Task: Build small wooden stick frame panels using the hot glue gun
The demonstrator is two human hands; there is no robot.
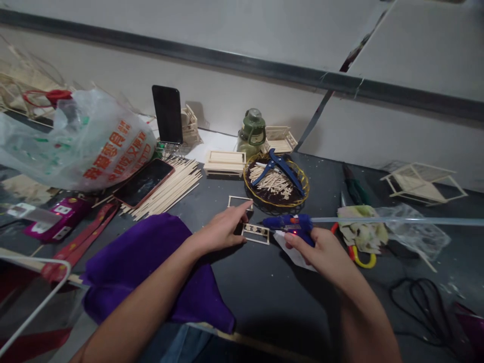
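Observation:
My right hand [321,252] is wrapped round a blue hot glue gun [289,222], which has a lit red light and a long clear glue stick [397,221] sticking out behind. The gun's nozzle points left, just above a small wooden stick frame [260,238] with little pieces between its bars. My left hand [221,227] rests at that frame's left end, fingers apart, its thumb by the frame's corner. Its index finger reaches over a second wooden frame [236,198], partly hidden by the hand. A piece of white paper [297,254] lies under the glue gun.
A yellow-rimmed basket [308,189] holds short stick pieces and blue cutters [282,169]. Long wooden sticks [176,189], a phone [145,182] and purple cloth [147,267] lie left. Scissors [365,259], a rag [362,229] and a black cable [423,302] lie right. A green lantern [252,131] stands behind.

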